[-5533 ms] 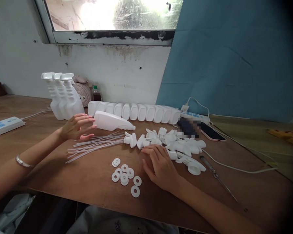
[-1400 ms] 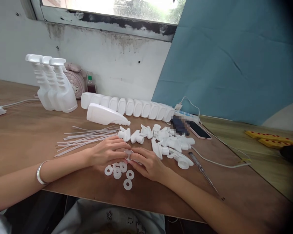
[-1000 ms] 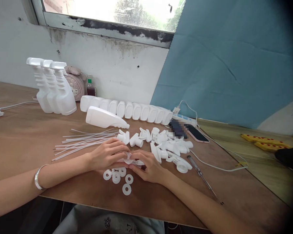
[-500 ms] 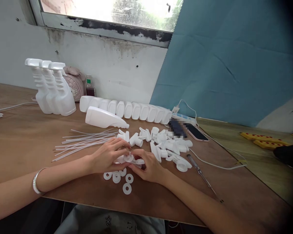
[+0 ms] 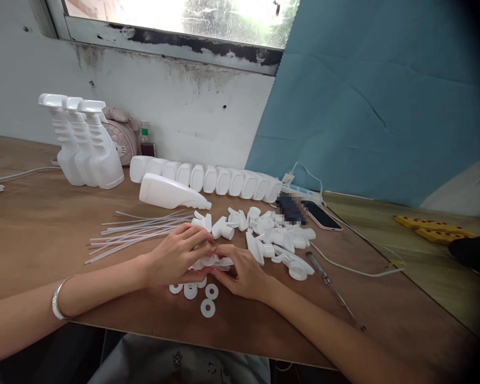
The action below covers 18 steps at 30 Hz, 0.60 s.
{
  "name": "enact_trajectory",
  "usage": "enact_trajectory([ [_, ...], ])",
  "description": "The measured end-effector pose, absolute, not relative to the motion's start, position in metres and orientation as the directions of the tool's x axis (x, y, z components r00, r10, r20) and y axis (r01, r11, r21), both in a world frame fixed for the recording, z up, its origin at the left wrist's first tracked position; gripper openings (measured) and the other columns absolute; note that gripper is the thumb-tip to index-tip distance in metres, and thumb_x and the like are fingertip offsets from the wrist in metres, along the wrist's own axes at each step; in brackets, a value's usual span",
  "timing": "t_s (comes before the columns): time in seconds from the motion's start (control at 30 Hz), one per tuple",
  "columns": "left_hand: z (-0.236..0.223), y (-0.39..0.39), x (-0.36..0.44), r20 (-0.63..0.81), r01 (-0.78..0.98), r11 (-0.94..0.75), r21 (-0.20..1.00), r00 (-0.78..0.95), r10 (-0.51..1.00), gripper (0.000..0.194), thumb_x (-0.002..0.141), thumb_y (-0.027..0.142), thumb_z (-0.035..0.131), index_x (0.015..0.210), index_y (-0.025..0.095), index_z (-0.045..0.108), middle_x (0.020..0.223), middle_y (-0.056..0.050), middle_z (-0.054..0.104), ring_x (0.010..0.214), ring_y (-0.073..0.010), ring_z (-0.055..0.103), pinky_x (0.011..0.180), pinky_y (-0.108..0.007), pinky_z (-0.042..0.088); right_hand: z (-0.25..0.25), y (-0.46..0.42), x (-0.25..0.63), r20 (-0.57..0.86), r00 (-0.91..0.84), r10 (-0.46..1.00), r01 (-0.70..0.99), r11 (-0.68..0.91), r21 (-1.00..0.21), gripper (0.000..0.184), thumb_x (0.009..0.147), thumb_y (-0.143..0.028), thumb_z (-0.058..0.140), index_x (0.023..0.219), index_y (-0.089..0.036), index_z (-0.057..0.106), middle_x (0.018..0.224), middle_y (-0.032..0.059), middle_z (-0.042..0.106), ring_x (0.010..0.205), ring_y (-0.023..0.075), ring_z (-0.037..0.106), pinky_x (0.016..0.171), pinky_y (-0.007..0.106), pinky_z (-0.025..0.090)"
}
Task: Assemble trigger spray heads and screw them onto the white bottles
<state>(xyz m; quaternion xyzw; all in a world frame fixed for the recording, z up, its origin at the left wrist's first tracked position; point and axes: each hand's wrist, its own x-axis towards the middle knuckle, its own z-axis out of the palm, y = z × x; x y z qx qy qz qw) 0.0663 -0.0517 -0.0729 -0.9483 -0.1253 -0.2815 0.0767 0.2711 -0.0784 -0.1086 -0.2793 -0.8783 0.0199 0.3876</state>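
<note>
Between both hands is a white spray bottle trigger head (image 5: pixel 208 261), partly covered by the fingers. My left hand (image 5: pixel 183 254), with a silver bracelet on its wrist, has its fingers closed on the head's left side. My right hand (image 5: pixel 243 271) grips the right side with thumb and fingertips. Just below them lie several white ring washers (image 5: pixel 208 308). Beyond the fingers a loose pile of white trigger heads (image 5: pixel 280 238) spreads to the right. Thin white dip tubes (image 5: pixel 132 234) lie in a bundle left of my left hand.
Several white bottles (image 5: pixel 223 182) lie in a row by the wall, one bottle (image 5: pixel 170 193) in front. Three bottles with trigger heads (image 5: pixel 100 152) stand at left beside a pink bag (image 5: pixel 122 136). A screwdriver (image 5: pixel 334 288), a phone (image 5: pixel 323 215) and a white cable (image 5: pixel 356 273) are at right.
The fingers of my left hand have come down slightly over the trigger head, which now looks lower and more tilted. Both hands keep their hold; the view has shifted very slightly.
</note>
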Motion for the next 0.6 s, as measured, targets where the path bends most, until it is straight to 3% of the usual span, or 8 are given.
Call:
enact_trajectory([
  [0.2, -0.07, -0.049, 0.073, 0.499, 0.292, -0.955, 0.045, 0.822, 0.275, 0.009, 0.081, 0.024, 0.051, 0.083, 0.015, 0.051, 0.091, -0.009, 0.058, 0.085, -0.0217, 0.051, 0.076, -0.035, 0.039, -0.106, -0.079, 0.27, 0.663, -0.532, 0.527, 0.493, 0.829, -0.264, 0.024, 0.085, -0.028, 0.052, 0.106, -0.02, 0.043, 0.092, 0.0068, 0.064, 0.078, 0.0181, 0.065, 0.064, 0.028, 0.053],
  [0.33, -0.07, -0.048, 0.073, 0.478, 0.331, -0.944, 0.017, 0.826, 0.298, 0.012, 0.081, 0.027, 0.05, 0.086, 0.015, 0.05, 0.093, -0.009, 0.058, 0.085, -0.0221, 0.051, 0.077, -0.035, 0.037, -0.105, -0.08, 0.27, 0.653, -0.537, 0.534, 0.511, 0.822, -0.251, 0.023, 0.086, -0.028, 0.051, 0.106, -0.021, 0.042, 0.091, 0.0062, 0.065, 0.079, 0.0179, 0.065, 0.066, 0.028, 0.052],
  [0.47, -0.075, -0.041, 0.065, 0.426, 0.277, -0.96, 0.036, 0.865, 0.265, 0.024, 0.082, 0.036, 0.053, 0.092, 0.015, 0.049, 0.092, -0.008, 0.059, 0.082, -0.0214, 0.052, 0.077, -0.035, 0.037, -0.105, -0.079, 0.272, 0.648, -0.557, 0.519, 0.52, 0.827, -0.214, 0.02, 0.087, -0.028, 0.049, 0.105, -0.021, 0.044, 0.086, 0.0051, 0.065, 0.071, 0.0175, 0.065, 0.062, 0.028, 0.051],
  [0.6, -0.079, -0.031, 0.057, 0.436, 0.181, -0.979, 0.098, 0.876, 0.205, 0.02, 0.083, 0.033, 0.054, 0.092, 0.016, 0.051, 0.091, -0.008, 0.062, 0.081, -0.0194, 0.055, 0.077, -0.034, 0.039, -0.106, -0.079, 0.273, 0.649, -0.57, 0.503, 0.511, 0.836, -0.199, 0.023, 0.086, -0.029, 0.052, 0.106, -0.02, 0.044, 0.088, 0.0058, 0.066, 0.073, 0.018, 0.065, 0.064, 0.028, 0.051],
])
